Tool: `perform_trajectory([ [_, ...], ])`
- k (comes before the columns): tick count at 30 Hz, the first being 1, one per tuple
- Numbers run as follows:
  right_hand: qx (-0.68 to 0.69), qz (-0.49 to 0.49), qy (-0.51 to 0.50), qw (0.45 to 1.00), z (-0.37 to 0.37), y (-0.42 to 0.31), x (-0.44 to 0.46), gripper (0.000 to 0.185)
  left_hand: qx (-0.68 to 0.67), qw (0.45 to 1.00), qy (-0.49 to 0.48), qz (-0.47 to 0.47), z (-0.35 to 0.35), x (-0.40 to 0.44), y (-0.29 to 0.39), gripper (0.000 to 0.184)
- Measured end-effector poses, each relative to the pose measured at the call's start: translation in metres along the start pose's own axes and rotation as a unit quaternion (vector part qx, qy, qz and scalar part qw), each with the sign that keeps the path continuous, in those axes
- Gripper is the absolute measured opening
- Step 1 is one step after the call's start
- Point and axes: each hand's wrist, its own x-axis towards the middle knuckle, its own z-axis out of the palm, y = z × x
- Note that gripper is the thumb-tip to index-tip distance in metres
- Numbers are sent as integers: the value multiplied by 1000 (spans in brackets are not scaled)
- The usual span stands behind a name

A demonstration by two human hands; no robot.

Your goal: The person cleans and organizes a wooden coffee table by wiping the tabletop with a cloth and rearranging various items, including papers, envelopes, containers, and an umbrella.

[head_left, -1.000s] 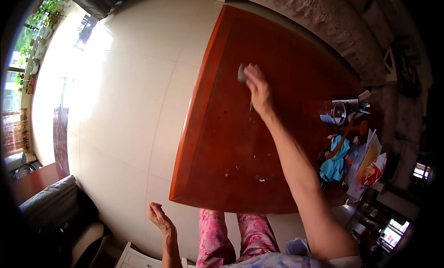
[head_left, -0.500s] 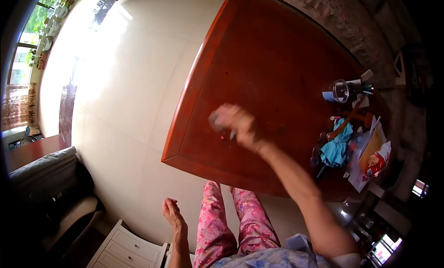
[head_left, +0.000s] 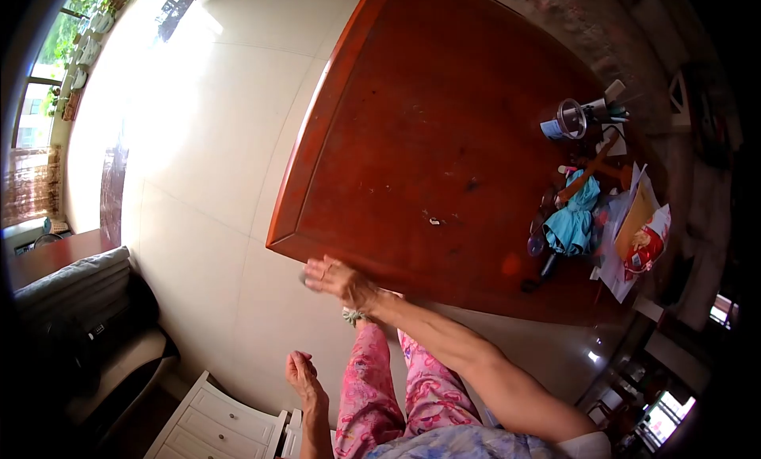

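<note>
My right hand [head_left: 337,281] is at the near edge of the red-brown table [head_left: 380,197], close to its near left corner. A small greyish thing, mostly hidden, shows at its fingertips, and a greenish bit shows under the wrist. My left hand [head_left: 301,369] hangs over the floor, left of my legs, with its fingers curled together; nothing is visible in it. Small crumbs and a whitish scrap [head_left: 434,221] lie on the tabletop.
On the table's right side are a clear container [head_left: 571,119], a blue folded umbrella [head_left: 571,221], papers and a red packet [head_left: 646,243]. A white drawer cabinet [head_left: 218,423] and a dark chair [head_left: 119,340] stand at the lower left.
My right hand has swept from the far part of the table toward me, to the near edge. A small red bit on the tabletop no longer shows. The view has shifted.
</note>
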Motion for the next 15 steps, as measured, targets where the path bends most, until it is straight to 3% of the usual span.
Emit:
perform_trajectory([
  [2, -39, -8, 56, 998, -14, -13, -1, 29, 12, 1000, -5, 6, -8, 2, 7, 37],
  [4, -89, 45, 136, 986, -89, -18, 3, 25, 22, 1000, -9, 9, -21, 3, 5, 37],
  [5, 36, 148, 221, 963, -123, -15, 0, 22, 20, 1000, -11, 11, -28, 7, 2, 36],
  [6, -8, 165, 330, 930, -164, -35, 6, 21, 18, 1000, -13, 12, -35, 10, -3, 35],
  [7, 103, 96, 364, 921, -195, 22, -21, 24, 12, 1000, -17, -2, -42, 13, -5, 35],
  [8, -265, 155, 358, 882, -230, 31, -41, 28, 14, 1000, -25, -3, -50, 15, -12, 35],
  [10, -292, 236, 391, 840, -260, 58, -67, 33, 13, 1000, -26, -4, -62, 19, -24, 36],
  [12, -313, 205, 386, 843, -209, 45, -57, 35, 22, 999, -35, -6, -65, 18, -25, 36],
  [15, -233, 150, 229, 933, -73, 3, -54, 33, 19, 999, -36, -26, -65, 8, -24, 36],
])
